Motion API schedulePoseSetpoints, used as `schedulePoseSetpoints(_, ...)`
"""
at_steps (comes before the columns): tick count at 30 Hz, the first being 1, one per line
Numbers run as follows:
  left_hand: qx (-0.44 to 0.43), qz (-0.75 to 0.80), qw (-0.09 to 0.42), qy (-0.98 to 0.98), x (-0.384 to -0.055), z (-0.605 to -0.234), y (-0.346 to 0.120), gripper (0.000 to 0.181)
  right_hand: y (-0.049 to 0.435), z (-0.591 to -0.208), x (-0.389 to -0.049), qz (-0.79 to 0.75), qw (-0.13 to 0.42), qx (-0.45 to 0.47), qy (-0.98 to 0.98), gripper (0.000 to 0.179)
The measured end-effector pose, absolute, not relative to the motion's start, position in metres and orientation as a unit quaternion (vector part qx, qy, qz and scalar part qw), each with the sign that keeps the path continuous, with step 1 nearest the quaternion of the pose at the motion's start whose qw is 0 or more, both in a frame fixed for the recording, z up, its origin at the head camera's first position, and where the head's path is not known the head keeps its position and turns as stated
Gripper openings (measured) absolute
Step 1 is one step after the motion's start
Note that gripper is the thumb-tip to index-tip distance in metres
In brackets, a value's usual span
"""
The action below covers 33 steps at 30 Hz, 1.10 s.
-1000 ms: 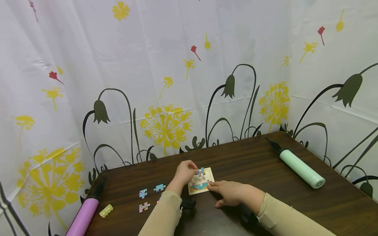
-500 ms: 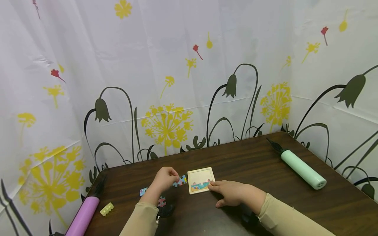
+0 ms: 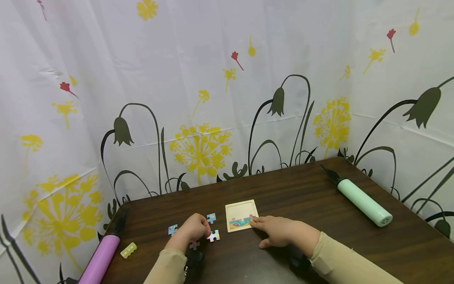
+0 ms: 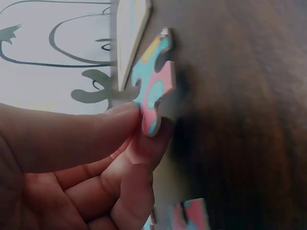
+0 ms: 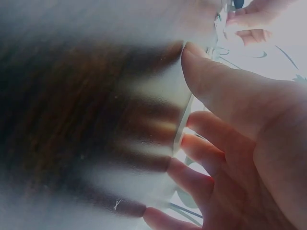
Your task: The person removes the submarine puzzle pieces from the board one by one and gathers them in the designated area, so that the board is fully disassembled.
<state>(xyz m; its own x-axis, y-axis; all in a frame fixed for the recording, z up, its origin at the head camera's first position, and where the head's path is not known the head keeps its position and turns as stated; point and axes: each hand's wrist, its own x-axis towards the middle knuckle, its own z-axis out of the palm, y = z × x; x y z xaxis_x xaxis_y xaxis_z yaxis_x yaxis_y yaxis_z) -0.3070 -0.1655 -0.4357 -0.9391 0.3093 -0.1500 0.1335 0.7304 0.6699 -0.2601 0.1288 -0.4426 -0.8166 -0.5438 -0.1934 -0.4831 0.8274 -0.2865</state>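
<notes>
My left hand (image 3: 193,230) is left of a small wooden puzzle tray (image 3: 239,210), pinching a jigsaw piece (image 4: 154,91) between thumb and fingers. That piece is blue and pink with a yellow patch, and in the left wrist view it stands tilted above the dark table. A row of joined pieces (image 3: 240,223) fills the tray's near side; its far part shows bare wood. With its fingertips at the tray's right edge, my right hand (image 3: 278,229) rests relaxed on the table. One loose blue piece (image 3: 211,217) lies just beyond my left hand.
More loose pieces, one blue (image 3: 172,229) and one pink (image 3: 194,245), lie around the left wrist. A pale yellow block (image 3: 128,250) and a purple hand pump (image 3: 100,258) are at the left. A mint green pump (image 3: 365,202) lies far right, before a printed curtain (image 3: 227,110).
My left hand has moved from over the tray to the left and then nearer me, with a puzzle piece in its fingers now. My right hand has stayed at the tray's edge.
</notes>
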Motion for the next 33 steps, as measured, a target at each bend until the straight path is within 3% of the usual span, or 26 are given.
schedulePoseSetpoints(13, 0.109, 0.317, 0.090, 0.938, -0.305, -0.438, -0.161, 0.015, 0.129, -0.440, -0.260, -0.114, 0.135, -0.272, 0.946, 0.073)
schedulePoseSetpoints(24, 0.148, 0.310, 0.063, 0.937, -0.306, -0.435, -0.125, 0.014, 0.128, -0.441, -0.259, -0.114, 0.132, -0.273, 0.946, 0.072)
schedulePoseSetpoints(33, 0.166, 0.255, 0.039, 0.952, -0.310, -0.442, -0.102, 0.029, 0.127, -0.441, -0.259, -0.125, 0.126, -0.271, 0.946, 0.073)
